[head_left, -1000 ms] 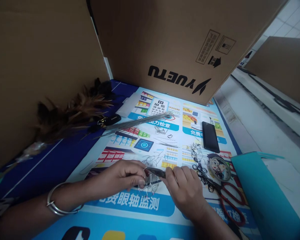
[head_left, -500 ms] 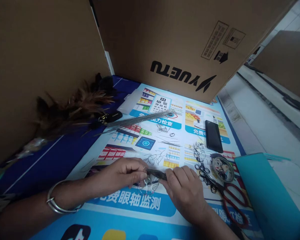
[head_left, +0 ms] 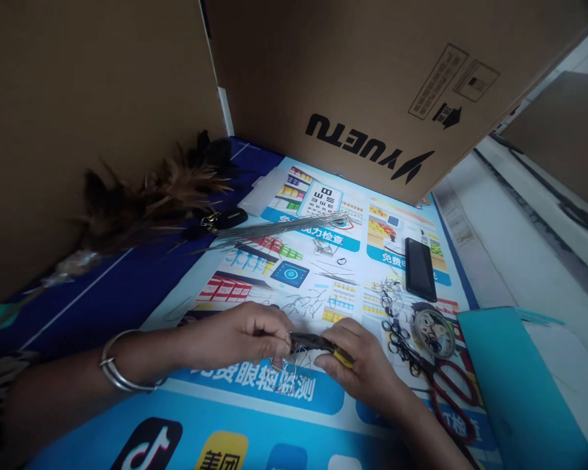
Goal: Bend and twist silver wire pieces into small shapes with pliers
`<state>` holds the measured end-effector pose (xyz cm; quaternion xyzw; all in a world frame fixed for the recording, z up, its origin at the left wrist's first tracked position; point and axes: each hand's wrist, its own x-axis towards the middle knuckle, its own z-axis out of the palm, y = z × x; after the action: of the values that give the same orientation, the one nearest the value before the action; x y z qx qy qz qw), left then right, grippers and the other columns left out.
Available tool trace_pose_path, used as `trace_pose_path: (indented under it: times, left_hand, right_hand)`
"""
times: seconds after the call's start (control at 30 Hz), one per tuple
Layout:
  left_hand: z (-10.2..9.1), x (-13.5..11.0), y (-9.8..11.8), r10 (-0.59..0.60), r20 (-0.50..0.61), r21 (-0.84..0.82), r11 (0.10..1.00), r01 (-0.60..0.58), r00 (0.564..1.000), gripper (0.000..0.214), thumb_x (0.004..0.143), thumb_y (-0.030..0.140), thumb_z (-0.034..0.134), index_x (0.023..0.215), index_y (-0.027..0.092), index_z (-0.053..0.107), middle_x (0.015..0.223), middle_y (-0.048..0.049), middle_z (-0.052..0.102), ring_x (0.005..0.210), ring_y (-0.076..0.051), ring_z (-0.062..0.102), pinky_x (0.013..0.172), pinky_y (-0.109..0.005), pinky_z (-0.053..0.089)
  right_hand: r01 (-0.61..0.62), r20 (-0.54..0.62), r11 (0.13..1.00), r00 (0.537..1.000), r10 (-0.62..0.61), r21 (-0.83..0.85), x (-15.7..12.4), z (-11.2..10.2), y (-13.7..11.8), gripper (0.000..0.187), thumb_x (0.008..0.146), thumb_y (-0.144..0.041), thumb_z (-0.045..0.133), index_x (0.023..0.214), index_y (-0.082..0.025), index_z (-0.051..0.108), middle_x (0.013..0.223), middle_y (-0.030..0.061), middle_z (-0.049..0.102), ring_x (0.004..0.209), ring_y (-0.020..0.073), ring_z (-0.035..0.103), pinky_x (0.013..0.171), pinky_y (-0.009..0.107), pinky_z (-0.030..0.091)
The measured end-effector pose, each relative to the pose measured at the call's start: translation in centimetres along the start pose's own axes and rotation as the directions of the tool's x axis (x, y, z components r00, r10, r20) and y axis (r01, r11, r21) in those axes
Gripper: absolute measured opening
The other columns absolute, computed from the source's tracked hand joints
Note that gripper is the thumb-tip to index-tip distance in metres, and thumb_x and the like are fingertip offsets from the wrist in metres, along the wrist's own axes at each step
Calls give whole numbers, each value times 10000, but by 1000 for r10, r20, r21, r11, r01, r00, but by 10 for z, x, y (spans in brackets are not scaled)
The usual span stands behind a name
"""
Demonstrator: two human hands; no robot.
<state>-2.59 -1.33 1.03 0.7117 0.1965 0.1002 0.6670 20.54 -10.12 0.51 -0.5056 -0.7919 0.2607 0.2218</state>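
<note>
In the head view my right hand (head_left: 360, 359) is closed around pliers (head_left: 316, 341) with dark jaws and a yellow handle. The jaw tips point left and meet my left hand (head_left: 264, 336), whose thumb and fingers pinch a thin wire (head_left: 290, 337). More thin bent wires (head_left: 288, 375) hang just below those fingertips, some with small coloured ends; whether they join the pinched one I cannot tell. Behind the hands, a loose group of bent wire pieces (head_left: 306, 303) lies on the printed sheet (head_left: 142, 372).
A bundle of straight wires (head_left: 284, 227) lies further back, beside feathers (head_left: 176, 183). To the right are a black phone (head_left: 420, 267), a round tin (head_left: 434, 331), small black rings (head_left: 396, 331), red-handled scissors (head_left: 453, 385) and a teal folder (head_left: 519, 378). Cardboard boxes (head_left: 372, 65) stand behind.
My right hand has loosened and shifted on the pliers, so the yellow handle now shows. The jaws remain at my left fingertips. The whole view has shifted slightly.
</note>
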Motion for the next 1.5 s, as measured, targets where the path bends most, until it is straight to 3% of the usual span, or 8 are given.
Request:
trace_pose_path:
  times: [0.13,0.3,0.43,0.63,0.77,1.07,1.33,1.5]
  left_hand:
    - [-1,0,-1,-29,39,-59,998,31,999,259,855,307,529,730,133,675,738,-28,587,608,-101,504,556,-190,392]
    - [-2,-1,0,-70,48,-78,994,73,996,268,840,325,548,709,128,673,730,-27,590,599,-97,489,552,-190,378]
    - [-1,0,-1,-138,6,-154,978,138,990,254,830,343,551,735,128,649,712,-18,604,564,-87,477,522,-181,376]
    - [4,1,-1,-260,-130,-210,950,230,957,195,808,328,563,833,142,614,729,-10,611,611,-106,523,525,-181,416]
    - [8,0,-6,-305,-179,-233,937,261,935,167,794,304,566,861,153,585,710,-7,624,613,-120,547,534,-199,439]
    - [13,-1,-16,-256,-294,-179,961,210,921,124,763,254,597,842,169,553,709,18,560,653,-119,522,573,-209,414]
    - [8,-2,-20,-216,-331,-140,974,179,919,169,780,323,607,828,171,551,752,11,514,698,-131,492,614,-231,402]
    - [11,-2,-20,-201,-336,-11,978,210,920,90,808,258,555,826,170,551,752,11,519,704,-130,501,614,-227,401]
  right_hand:
    - [23,6,999,1000,-24,39,1,-2,0,285,877,-444,490,934,-180,584,796,53,570,764,170,502,664,269,390]
    - [45,17,998,999,-46,41,0,2,3,253,870,-429,513,908,-189,580,764,36,573,728,154,507,640,252,377]
    - [21,-29,1000,999,-22,-14,-3,7,5,222,864,-398,534,908,-186,582,784,41,578,730,152,517,632,244,386]
    - [-68,-210,994,977,49,-82,-8,11,8,220,858,-369,546,954,-173,576,844,63,589,782,172,529,656,257,411]
    - [-145,-220,987,967,126,-75,-10,13,7,199,864,-361,531,928,-177,572,829,54,576,758,166,519,637,258,407]
    - [-204,-241,976,953,181,-72,-21,17,4,167,854,-319,536,958,-193,572,849,51,576,768,164,525,662,270,436]
    - [-184,-240,979,958,159,-84,-22,17,5,175,851,-318,540,971,-196,579,858,60,588,781,176,536,675,286,453]
    - [-190,-233,977,958,164,-96,-21,18,5,191,852,-322,541,983,-189,580,870,62,590,793,178,537,682,292,453]
